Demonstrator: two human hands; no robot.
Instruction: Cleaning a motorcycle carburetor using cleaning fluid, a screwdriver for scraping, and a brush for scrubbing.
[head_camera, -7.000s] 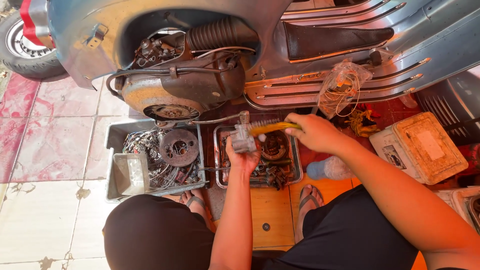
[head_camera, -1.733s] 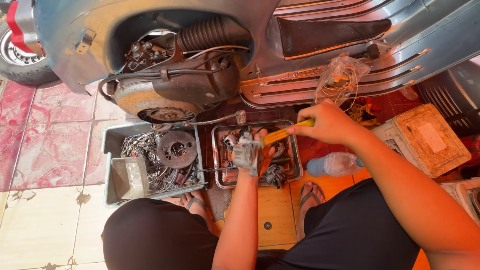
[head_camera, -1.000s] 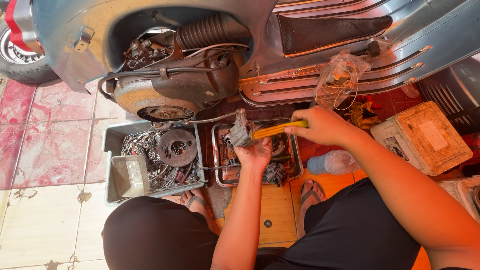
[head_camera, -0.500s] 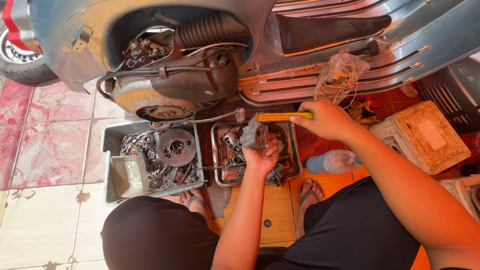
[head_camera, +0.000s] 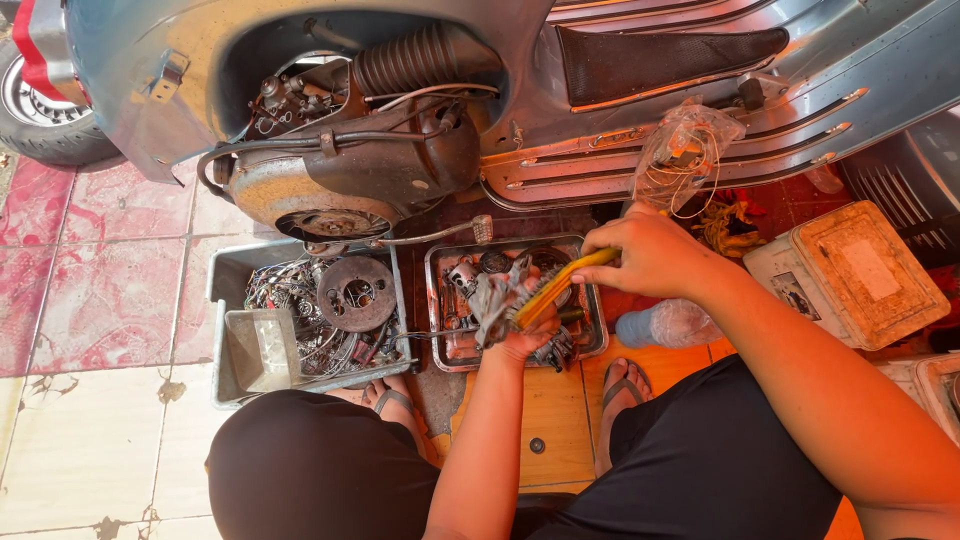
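Observation:
My left hand (head_camera: 522, 340) grips a greasy grey metal engine part (head_camera: 492, 296) above a steel tray (head_camera: 592, 340) of dirty parts. My right hand (head_camera: 650, 255) holds a yellow-handled brush (head_camera: 556, 288), its bristle end lying against the part. Both hands hover over the tray, just in front of the scooter's exposed engine (head_camera: 345, 170).
A grey plastic bin (head_camera: 222, 285) at the left holds a round metal disc (head_camera: 357, 293), wires and a small clear box. A worn white box (head_camera: 850, 275) and a plastic bottle (head_camera: 668, 324) sit to the right. My sandalled feet rest by a wooden board (head_camera: 545, 420). A clear bag of wires (head_camera: 688, 150) hangs off the scooter.
The brush has swung down from level to slanting across the part, and my left hand with the part has dropped slightly toward the tray.

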